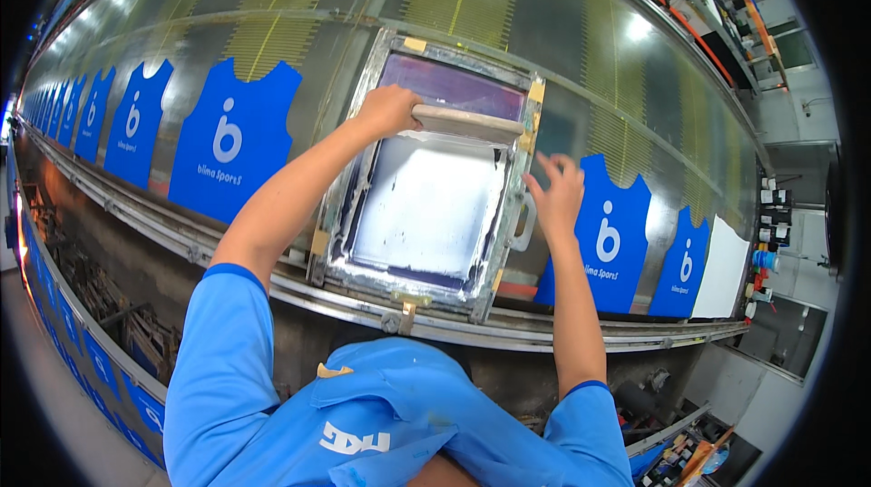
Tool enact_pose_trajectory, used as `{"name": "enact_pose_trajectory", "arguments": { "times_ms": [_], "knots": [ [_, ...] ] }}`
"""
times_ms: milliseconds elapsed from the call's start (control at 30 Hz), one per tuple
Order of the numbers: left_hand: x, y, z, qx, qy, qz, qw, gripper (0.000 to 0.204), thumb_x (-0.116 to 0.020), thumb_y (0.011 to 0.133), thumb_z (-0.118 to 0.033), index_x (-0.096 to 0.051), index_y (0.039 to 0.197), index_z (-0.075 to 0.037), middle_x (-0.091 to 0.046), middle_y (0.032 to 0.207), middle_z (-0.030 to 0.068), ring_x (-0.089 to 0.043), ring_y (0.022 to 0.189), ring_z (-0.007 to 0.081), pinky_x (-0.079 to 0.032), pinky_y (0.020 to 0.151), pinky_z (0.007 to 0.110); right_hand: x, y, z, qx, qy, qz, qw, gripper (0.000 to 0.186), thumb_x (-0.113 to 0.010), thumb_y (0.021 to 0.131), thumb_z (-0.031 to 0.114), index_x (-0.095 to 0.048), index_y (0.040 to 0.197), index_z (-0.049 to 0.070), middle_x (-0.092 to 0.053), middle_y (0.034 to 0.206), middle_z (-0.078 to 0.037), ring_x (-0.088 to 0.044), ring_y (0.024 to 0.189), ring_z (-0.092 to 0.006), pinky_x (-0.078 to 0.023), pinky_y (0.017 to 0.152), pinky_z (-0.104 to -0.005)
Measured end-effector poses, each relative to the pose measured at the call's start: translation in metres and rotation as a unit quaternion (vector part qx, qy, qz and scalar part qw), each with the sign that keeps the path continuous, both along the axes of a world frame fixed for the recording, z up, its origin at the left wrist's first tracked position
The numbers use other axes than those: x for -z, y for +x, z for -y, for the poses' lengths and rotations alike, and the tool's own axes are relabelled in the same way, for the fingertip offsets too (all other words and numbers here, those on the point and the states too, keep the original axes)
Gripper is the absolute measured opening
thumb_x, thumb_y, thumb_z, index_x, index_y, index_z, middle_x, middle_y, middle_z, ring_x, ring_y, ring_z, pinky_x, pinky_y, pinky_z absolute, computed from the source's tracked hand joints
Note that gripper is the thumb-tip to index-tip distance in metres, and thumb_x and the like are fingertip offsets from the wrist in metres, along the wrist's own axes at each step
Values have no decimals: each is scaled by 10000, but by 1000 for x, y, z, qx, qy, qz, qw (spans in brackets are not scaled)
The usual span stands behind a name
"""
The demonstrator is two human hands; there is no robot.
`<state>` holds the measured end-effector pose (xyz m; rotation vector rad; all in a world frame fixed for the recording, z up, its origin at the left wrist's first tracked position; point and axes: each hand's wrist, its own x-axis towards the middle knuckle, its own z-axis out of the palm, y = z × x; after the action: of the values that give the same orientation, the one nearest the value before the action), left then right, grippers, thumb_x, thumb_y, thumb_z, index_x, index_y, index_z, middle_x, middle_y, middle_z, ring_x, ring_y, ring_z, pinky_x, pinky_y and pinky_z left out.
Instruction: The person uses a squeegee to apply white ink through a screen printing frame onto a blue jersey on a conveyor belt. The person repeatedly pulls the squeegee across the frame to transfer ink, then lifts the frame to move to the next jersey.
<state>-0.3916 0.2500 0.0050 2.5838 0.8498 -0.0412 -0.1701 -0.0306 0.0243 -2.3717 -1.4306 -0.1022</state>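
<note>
A metal-framed printing screen (472, 58) lies on the long table in front of me. White ink (422, 215) coats most of its mesh, and a purplish strip (454, 78) shows at the far side. My left hand (390, 111) grips the left end of a wooden-handled squeegee (472, 124), which lies across the screen at the far edge of the white area. Just beyond the frame's right rail is my right hand (558, 189), fingers apart and holding nothing. Close below it, a pale loop handle (524, 222) sticks out from the frame's right side.
Blue vest-shaped fabric pieces with white prints lie in a row: a large one (238, 137) on the left, another (599, 224) partly behind my right arm. Past a smaller piece (682, 265) lies a white sheet (723, 271). A metal rail (435, 331) runs along the near edge.
</note>
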Motion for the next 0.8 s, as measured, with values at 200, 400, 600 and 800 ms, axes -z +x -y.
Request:
{"name": "enact_pose_trajectory", "arguments": {
  "times_ms": [200, 400, 600, 800],
  "knots": [
    [6, 42, -42, 45, 0, -68, 997, 424, -874, 643, -413, -785, 987, -181, -749, 913, 97, -706, 892, 311, -552, 779, 439, -8, 41, -125, -52, -236, -71, 968, 455, -825, 739, 385, -721, 1096, 124, -721, 963, -125, -651, 976, -318, -441, 864, -450],
    [40, 2, -13, 33, 18, -29, 999, 441, -881, 635, -406, -781, 995, -172, -738, 879, 133, -703, 874, 341, -548, 800, 463, 47, 16, -89, -80, -126, -45, 988, 390, -805, 762, 384, -693, 957, 66, -717, 912, -173, -668, 945, -385, -490, 810, -514],
    [17, -93, 113, 16, 13, -45, 999, 213, -810, 727, -332, -760, 893, -208, -722, 807, 76, -709, 824, 308, -538, 698, 464, 44, -82, 31, -72, -119, -72, 988, 260, -800, 722, 162, -658, 915, 61, -647, 856, -123, -593, 896, -352, -435, 808, -473],
    [26, -186, 220, 17, 71, 76, 994, 229, -716, 693, -125, -726, 913, -185, -689, 867, -8, -669, 896, 221, -471, 759, 393, 33, -168, 125, -98, -32, -89, 991, 315, -806, 629, 55, -671, 906, 123, -647, 884, -68, -597, 908, -297, -407, 796, -430]
  ]
}}
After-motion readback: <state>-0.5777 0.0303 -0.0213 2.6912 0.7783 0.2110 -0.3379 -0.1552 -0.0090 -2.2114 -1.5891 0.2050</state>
